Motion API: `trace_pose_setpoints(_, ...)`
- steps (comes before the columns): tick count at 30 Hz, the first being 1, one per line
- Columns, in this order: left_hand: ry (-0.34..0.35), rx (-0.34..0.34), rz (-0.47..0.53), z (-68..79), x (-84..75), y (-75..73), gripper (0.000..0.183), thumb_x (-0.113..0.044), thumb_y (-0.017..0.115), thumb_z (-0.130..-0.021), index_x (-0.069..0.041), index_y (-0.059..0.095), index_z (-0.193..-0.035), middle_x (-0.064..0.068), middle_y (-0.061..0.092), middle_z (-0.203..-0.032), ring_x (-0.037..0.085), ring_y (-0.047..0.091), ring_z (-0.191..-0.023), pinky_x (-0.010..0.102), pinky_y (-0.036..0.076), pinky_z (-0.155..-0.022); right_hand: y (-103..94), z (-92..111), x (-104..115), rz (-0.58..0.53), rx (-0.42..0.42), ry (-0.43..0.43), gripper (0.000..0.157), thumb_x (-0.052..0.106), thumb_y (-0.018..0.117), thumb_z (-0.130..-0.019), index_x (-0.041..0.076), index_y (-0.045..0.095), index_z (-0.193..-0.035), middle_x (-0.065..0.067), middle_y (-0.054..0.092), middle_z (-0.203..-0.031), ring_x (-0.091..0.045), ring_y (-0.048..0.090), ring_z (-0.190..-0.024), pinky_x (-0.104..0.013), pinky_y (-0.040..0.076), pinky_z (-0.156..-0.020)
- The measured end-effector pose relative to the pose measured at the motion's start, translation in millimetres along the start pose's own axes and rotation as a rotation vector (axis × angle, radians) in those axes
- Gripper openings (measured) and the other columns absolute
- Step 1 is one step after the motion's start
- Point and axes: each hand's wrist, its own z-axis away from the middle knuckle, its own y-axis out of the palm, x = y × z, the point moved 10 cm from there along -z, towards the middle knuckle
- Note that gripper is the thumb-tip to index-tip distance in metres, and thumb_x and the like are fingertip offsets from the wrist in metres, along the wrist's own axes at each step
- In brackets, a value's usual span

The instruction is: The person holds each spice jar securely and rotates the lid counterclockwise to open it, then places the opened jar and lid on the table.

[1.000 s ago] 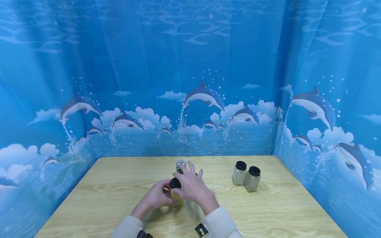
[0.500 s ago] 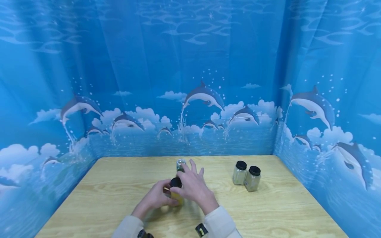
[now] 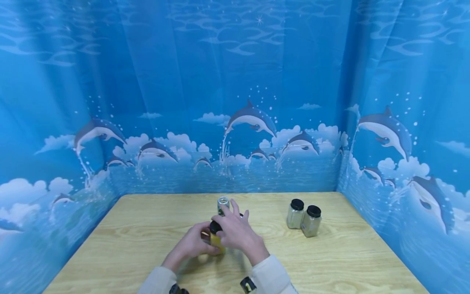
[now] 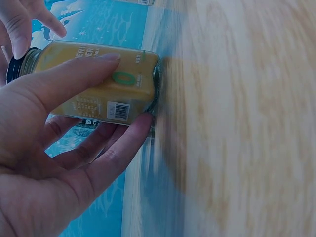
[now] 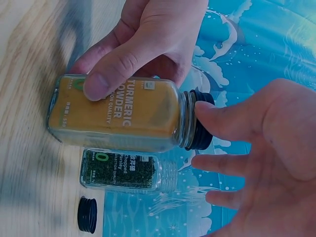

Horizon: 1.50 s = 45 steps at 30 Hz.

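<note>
My left hand (image 3: 194,244) grips a square glass jar of turmeric powder (image 5: 123,111) around its body, thumb on one face and fingers on the other. The jar stands upright, its base at the table. At its black screw lid (image 5: 198,121), my right hand (image 3: 238,231) has the thumb pressed on the near side and the index fingertip at the far side; the other fingers stretch out past it. Just behind stands a jar of chopped parsley (image 5: 121,169), its threaded neck bare. A loose black lid (image 5: 87,215) lies beside it, mostly hidden by my right hand in the head view.
Two more glass jars with black lids, one with pale contents (image 3: 295,215) and one greyish (image 3: 311,222), stand close together at the right on the wooden table (image 3: 147,220). A blue dolphin curtain (image 3: 235,81) surrounds the table's back and sides.
My right hand shifted slightly right, its fingers spreading a little, then came back left around the turmeric jar's lid. My left hand keeps its hold on the jar.
</note>
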Motion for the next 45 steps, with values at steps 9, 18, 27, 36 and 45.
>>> trace_pose_setpoints(9,-0.002,0.008,0.002,0.7,0.2,0.0,0.063,-0.020,0.087,-0.062,-0.015,0.061,-0.120,0.002,0.066,-0.104,0.017,0.063,-0.092,0.034,0.055,-0.082,0.7,1,0,-0.008,0.012,0.007,0.044,0.020,0.071,-0.083,0.025,0.060,-0.126,-0.009,0.033,-0.154,-0.045,0.013,-0.144,-0.082,0.019,-0.097)
trace_pose_setpoints(18,-0.007,0.022,0.009,0.3,0.5,1.3,0.053,-0.020,0.086,-0.064,-0.019,0.063,-0.112,0.004,0.064,-0.105,0.018,0.063,-0.094,0.037,0.055,-0.084,-3.2,2,0,0.018,-0.013,0.007,0.060,0.047,0.066,-0.085,0.023,0.049,-0.137,-0.008,0.032,-0.154,-0.044,0.012,-0.145,-0.083,0.019,-0.096)
trace_pose_setpoints(27,-0.038,0.026,0.011,0.2,4.0,1.1,0.055,-0.022,0.087,-0.065,-0.020,0.062,-0.114,0.005,0.064,-0.110,0.019,0.063,-0.096,0.039,0.055,-0.084,-9.6,1,-5,0.034,-0.080,0.063,0.055,0.054,0.067,-0.081,0.018,0.062,-0.122,-0.011,0.039,-0.149,-0.045,0.014,-0.144,-0.084,0.017,-0.095)
trace_pose_setpoints(36,-0.010,0.016,0.017,0.5,-0.8,0.6,0.051,-0.019,0.086,-0.064,-0.019,0.064,-0.109,0.005,0.064,-0.105,0.019,0.063,-0.095,0.038,0.055,-0.084,-11.7,1,-7,0.042,-0.115,0.077,0.049,0.055,0.070,-0.077,0.017,0.067,-0.107,-0.013,0.042,-0.148,-0.046,0.018,-0.143,-0.084,0.019,-0.095)
trace_pose_setpoints(45,-0.003,0.010,0.013,1.0,-1.3,0.3,0.051,-0.020,0.087,-0.063,-0.019,0.064,-0.108,0.003,0.064,-0.102,0.018,0.063,-0.094,0.038,0.055,-0.085,-8.7,1,-4,0.031,-0.091,0.052,0.039,0.044,0.073,-0.079,0.022,0.068,-0.110,-0.011,0.040,-0.149,-0.046,0.017,-0.143,-0.084,0.020,-0.094)
